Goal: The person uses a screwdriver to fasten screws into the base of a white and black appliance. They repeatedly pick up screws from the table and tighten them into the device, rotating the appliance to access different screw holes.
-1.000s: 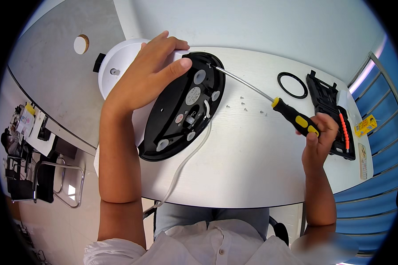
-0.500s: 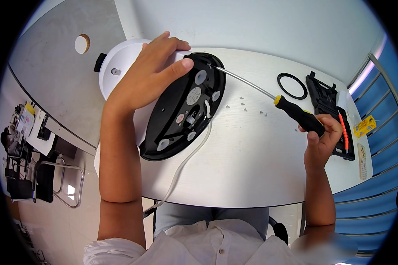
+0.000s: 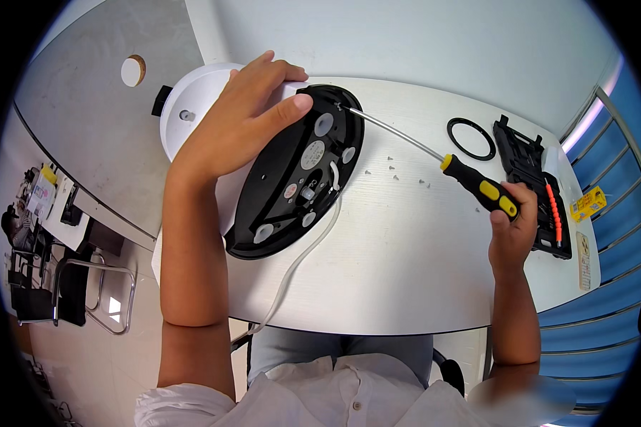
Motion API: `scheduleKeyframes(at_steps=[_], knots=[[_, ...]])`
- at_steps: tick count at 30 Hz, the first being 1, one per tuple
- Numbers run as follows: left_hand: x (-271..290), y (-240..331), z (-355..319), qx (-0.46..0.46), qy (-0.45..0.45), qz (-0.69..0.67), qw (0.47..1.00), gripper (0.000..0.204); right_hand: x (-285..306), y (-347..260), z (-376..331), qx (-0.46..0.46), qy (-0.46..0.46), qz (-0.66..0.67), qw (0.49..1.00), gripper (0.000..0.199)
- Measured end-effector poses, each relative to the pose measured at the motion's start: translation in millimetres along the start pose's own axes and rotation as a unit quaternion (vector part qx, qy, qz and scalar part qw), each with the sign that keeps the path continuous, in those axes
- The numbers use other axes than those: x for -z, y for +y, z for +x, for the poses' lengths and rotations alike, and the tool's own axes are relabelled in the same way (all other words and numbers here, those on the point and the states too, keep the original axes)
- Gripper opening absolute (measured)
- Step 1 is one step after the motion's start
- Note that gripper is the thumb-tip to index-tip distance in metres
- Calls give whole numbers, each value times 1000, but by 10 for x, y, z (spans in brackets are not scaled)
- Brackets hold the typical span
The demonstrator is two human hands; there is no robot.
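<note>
A white appliance lies on the table with its black teardrop-shaped base plate [image 3: 281, 167] facing me. Clear round feet, a round label and a white cord [image 3: 313, 245] show on that plate. My left hand [image 3: 253, 117] rests across the appliance's far side, fingers stretched and thumb apart over the plate's edge. In my right hand [image 3: 516, 224] is the black-and-yellow handle of a screwdriver [image 3: 470, 178]. Its long shaft points left, and the tip meets the plate near its far end, at what looks like a screw spot. Fine detail there is too small to tell.
Several small screws [image 3: 394, 168] lie on the white table [image 3: 377, 270]. Farther right are a black ring [image 3: 471, 139], an open black tool case [image 3: 523, 160] with an orange flexible shaft [image 3: 553, 213], and a yellow box [image 3: 587, 204]. A white round part [image 3: 192, 96] stands left.
The screwdriver handle has turned, bringing its yellow patches into view. My right fingers have shifted around it, while the tip, my left hand and the appliance stay in place.
</note>
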State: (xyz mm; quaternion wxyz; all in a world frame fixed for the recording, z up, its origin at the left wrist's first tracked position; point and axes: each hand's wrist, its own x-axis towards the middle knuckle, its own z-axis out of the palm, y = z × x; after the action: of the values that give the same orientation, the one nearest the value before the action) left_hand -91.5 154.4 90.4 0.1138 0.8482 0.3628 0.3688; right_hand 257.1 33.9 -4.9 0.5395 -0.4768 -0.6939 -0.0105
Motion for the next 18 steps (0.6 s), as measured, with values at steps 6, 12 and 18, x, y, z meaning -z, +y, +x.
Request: scheduleKeyframes(at_steps=[6,12,18], knots=[[-10,-1,4,-3,3,-2,1000,59,-58,-155,4,-125,-39,160,978,53],[1,-10,3,-2,3,5,1000,59,-70,-46,21,-31,-6,79,996,43],[-1,3,-1,-3,4,11,1000,57,35,-74,16,-213,-121,157,957,51]])
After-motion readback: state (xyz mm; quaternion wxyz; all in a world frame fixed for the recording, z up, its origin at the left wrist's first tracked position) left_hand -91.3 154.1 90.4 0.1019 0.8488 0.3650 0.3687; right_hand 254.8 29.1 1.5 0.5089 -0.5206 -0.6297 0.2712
